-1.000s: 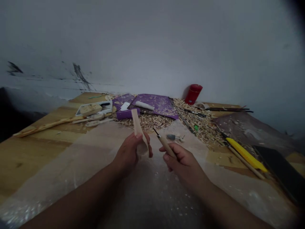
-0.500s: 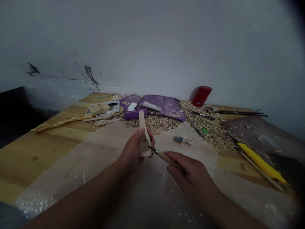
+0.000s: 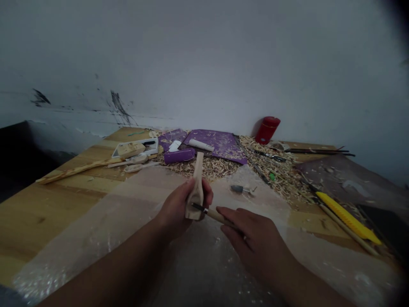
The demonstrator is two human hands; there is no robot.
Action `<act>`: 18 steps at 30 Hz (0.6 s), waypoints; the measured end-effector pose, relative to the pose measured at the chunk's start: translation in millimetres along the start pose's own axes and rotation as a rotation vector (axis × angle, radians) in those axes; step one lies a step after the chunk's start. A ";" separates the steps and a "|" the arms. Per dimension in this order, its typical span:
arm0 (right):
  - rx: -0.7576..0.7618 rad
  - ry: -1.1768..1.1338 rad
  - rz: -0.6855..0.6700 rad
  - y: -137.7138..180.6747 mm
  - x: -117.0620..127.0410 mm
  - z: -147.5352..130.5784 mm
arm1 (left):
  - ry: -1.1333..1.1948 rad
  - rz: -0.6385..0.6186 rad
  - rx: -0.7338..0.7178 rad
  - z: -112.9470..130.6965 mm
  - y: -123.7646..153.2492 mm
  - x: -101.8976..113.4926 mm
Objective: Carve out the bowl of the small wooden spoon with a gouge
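My left hand (image 3: 179,207) is closed around a pale, unfinished wooden spoon blank (image 3: 196,187), held upright with its narrow handle pointing away from me. My right hand (image 3: 252,238) grips a small carving tool (image 3: 211,212) with a light wooden handle and a thin dark blade. The blade tip rests against the wide lower end of the spoon blank. Both hands hover above a sheet of clear bubble wrap (image 3: 105,230) spread over the wooden table (image 3: 38,209).
Wood shavings (image 3: 220,166) lie heaped behind the hands around purple sheets (image 3: 220,143) and a purple block (image 3: 179,156). A red cylinder (image 3: 266,129) stands by the wall. A white tray (image 3: 134,149), a long stick (image 3: 76,170), a yellow tool (image 3: 347,217) and dark tools lie around.
The carving tool swung from pointing up and away to lying with its blade on the spoon blank. My left hand turned the blank more upright. The view shifted slightly.
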State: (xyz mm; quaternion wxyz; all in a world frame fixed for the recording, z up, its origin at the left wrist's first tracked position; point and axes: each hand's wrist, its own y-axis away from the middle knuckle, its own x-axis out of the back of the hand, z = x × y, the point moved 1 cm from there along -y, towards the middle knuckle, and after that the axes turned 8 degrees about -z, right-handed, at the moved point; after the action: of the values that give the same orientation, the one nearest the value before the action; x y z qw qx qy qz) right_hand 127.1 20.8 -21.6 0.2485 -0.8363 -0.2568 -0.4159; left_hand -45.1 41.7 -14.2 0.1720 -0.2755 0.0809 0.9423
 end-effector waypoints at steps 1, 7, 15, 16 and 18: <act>0.005 0.019 0.008 0.3 0.2 -0.4 | -0.015 0.004 0.007 -0.4 -0.1 0.5; 0.084 0.181 0.026 4.6 6.9 -4.9 | -0.090 -0.068 -0.054 -2.6 -1.6 7.8; 0.172 0.539 0.165 9.5 10.8 -14.5 | -0.066 -0.113 -0.010 -4.0 -2.4 8.1; 0.185 0.541 0.166 9.9 11.0 -15.4 | -0.080 -0.114 0.005 -4.1 -2.4 7.9; 0.206 0.538 0.174 10.3 11.7 -16.6 | -0.123 -0.098 0.041 -4.4 -2.4 7.9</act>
State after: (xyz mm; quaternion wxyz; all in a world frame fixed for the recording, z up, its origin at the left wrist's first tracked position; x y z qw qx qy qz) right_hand 130.4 5.3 -5.2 0.4256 -0.6854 -0.1502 -0.5714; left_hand -48.3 45.0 -22.4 0.2280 -0.2172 0.0757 0.9461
